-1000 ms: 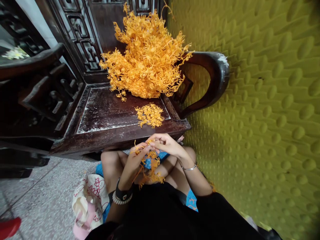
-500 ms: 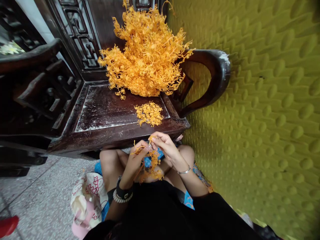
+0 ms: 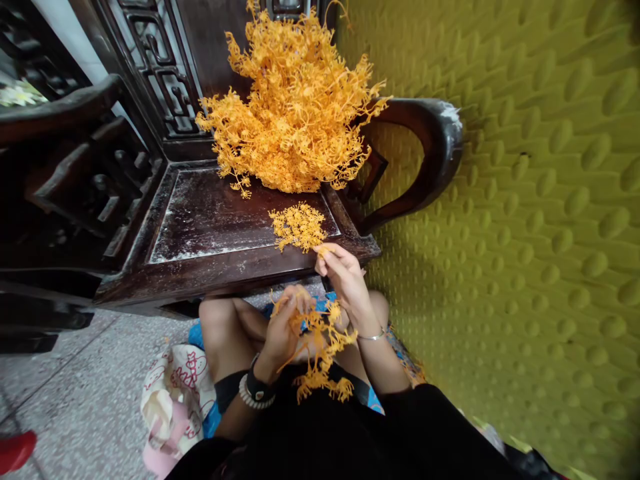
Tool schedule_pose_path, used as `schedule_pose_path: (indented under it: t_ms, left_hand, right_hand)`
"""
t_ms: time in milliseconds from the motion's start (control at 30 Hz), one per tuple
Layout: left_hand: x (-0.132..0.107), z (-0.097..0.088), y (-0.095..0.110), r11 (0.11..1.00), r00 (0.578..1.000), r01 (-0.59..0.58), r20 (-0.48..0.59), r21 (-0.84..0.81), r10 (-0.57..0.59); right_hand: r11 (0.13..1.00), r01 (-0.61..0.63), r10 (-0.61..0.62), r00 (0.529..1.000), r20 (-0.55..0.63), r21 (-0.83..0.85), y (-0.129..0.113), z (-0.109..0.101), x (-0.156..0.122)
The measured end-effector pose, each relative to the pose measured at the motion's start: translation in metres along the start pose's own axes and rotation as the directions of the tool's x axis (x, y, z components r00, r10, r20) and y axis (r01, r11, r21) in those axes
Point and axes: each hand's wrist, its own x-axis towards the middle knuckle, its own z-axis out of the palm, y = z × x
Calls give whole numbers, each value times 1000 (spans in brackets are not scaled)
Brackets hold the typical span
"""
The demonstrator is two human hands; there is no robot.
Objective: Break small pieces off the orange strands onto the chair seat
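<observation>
My left hand (image 3: 283, 328) is closed around a strand of orange plastic flower pieces (image 3: 324, 357), which dangles to the right over my lap. Fingertips of my right hand (image 3: 349, 287) pinch a small orange flower piece (image 3: 321, 250), mostly hidden by the fingers, at the near edge of a small flat pile of orange flower pieces (image 3: 299, 225). That pile lies on the dark wooden chair seat (image 3: 210, 217). Behind it on the seat rises a large tangled heap of orange plastic flower strands (image 3: 295, 113).
A curved wooden armrest (image 3: 443, 143) stands at the right, beside a yellow-green padded wall (image 3: 540, 220). A carved armrest (image 3: 90, 173) bounds the left. On the speckled floor lies a white and pink cloth bag (image 3: 175, 400); something red (image 3: 17, 450) shows at the lower left.
My hands have parted. The right one moved forward to the small pile with a flower piece; the left drew back slightly and the strand swung to the right.
</observation>
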Motion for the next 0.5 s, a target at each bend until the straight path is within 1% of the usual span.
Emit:
schedule_pose_path:
  t_ms: [33,100,167,233,300,333,433,500]
  left_hand:
    - [2,0,1,1000,999,-21,-32,23,21]
    - [5,-2,4,996,995,-34,-94,77,41]
    - [7,-7,7,993,989,-1,-145,119,19]
    - [8,-13,10,989,981,39,-196,144,-10]
    - [9,-19,13,985,971,48,-237,168,-7]
    - [10,-21,14,982,968,44,-253,183,4]
    - [14,-26,17,977,958,19,-285,210,43]
    - [16,-28,17,981,954,14,-298,195,46]
  right_hand:
    - [990,35,-35,999,-2,-135,2,0,5]
    - [923,134,-148,989,-12,-362,8,-3,22]
    - [813,218,-253,967,10,-540,14,-10,44]
    - [679,242,-298,954,41,-693,19,-17,68]
    - [558,207,-267,962,62,-804,25,-22,88]
    - [518,182,-231,971,67,-836,27,-23,96]
    - [448,133,-140,987,77,-884,36,-22,110]
    - [404,119,-141,988,66,-907,40,-18,111]
